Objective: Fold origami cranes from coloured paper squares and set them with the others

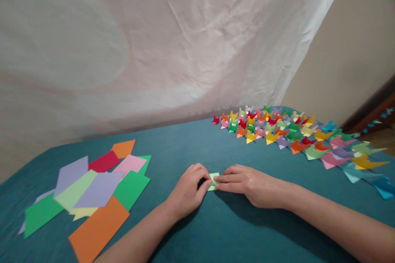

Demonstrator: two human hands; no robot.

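A small light green folded paper (214,181) lies on the teal tablecloth (191,144), between my two hands. My left hand (189,191) is curled, its thumb and fingertips pinching the paper's left edge. My right hand (247,183) lies over the paper's right side, fingers held together and pressing it flat against the table. Most of the paper is hidden under my fingers.
Loose coloured paper sheets (92,191) in orange, green, lilac, pink and red are scattered at the left. Several rows of folded paper birds (286,131) in many colours fill the back right. A creased white cloth (154,49) hangs behind the table.
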